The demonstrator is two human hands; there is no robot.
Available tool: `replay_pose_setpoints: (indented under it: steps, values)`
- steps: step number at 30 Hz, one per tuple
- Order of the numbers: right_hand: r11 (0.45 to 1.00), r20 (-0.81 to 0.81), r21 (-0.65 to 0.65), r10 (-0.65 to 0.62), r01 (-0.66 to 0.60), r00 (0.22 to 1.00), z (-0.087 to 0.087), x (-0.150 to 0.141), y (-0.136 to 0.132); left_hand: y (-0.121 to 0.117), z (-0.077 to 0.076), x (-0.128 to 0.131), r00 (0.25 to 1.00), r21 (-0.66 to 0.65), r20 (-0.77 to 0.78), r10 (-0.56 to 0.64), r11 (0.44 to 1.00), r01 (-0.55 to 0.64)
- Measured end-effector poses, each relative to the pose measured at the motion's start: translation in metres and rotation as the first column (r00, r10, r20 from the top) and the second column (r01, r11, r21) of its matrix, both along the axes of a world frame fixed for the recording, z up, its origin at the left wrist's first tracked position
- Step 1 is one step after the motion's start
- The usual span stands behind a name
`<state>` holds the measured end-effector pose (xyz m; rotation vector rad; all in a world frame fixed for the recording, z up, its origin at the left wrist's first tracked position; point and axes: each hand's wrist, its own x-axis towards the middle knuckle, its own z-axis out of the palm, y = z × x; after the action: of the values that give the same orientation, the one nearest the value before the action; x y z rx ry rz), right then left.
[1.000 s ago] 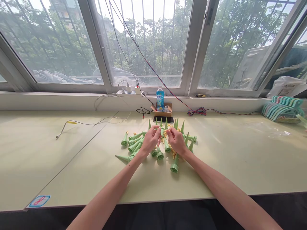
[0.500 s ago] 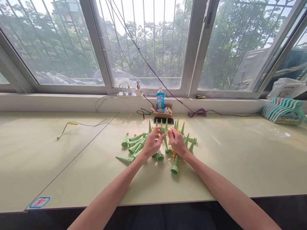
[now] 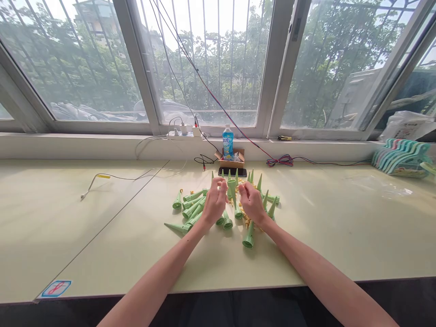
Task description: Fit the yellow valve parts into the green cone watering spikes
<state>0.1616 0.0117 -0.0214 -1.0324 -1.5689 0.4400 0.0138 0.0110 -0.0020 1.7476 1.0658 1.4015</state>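
Note:
Between the fingers of my left hand [image 3: 215,200] is a green plastic watering spike [image 3: 232,187], held with its wide mouth up and its point down. Close to the spike's right side, my right hand [image 3: 251,200] is closed in a pinch. Whatever sits in that pinch is too small and hidden to name. Below and around both hands lie several more green spikes [image 3: 194,210], some on their sides and some standing point up. Small yellow plastic pieces [image 3: 247,221] are scattered among them, partly covered by my right hand.
Behind the pile are a dark phone [image 3: 233,172], a small cardboard box [image 3: 238,162] and a blue bottle [image 3: 228,143]. Cables [image 3: 281,160] run along the sill. Teal hangers [image 3: 400,158] stand at the far right, with a light green object [image 3: 428,168] at the picture's edge.
My left fingers have rolled the spike, so its mouth now points upward. My right hand has barely moved. A light green object has appeared at the right edge.

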Motion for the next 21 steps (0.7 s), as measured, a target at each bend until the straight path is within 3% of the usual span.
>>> replay_pose_setpoints:
  steps: [4, 10, 15, 21]
  values:
    - [0.999, -0.015, 0.032, 0.003, -0.003, 1.0, -0.0009, 0.0005, -0.0006, 0.0007, 0.0016, -0.0015, 0.99, -0.188, 0.125, -0.071, 0.978, 0.094]
    - [0.992, 0.008, 0.069, 0.108, -0.109, 0.994, -0.0032, -0.0001, -0.0012, -0.0014, 0.0075, -0.0013, 0.948, -0.391, 0.26, -0.184, 0.878, 0.277]
    - [0.984, 0.032, 0.073, 0.161, -0.163, 0.987, -0.005, 0.0003, 0.0002, -0.0004, 0.0082, -0.0024, 0.933, -0.44, 0.292, -0.211, 0.836, 0.327]
    - [0.988, 0.01, 0.042, 0.145, -0.145, 0.989, -0.0054, 0.0004, 0.0006, 0.0, 0.0076, -0.0037, 0.929, -0.431, 0.272, -0.25, 0.832, 0.35]
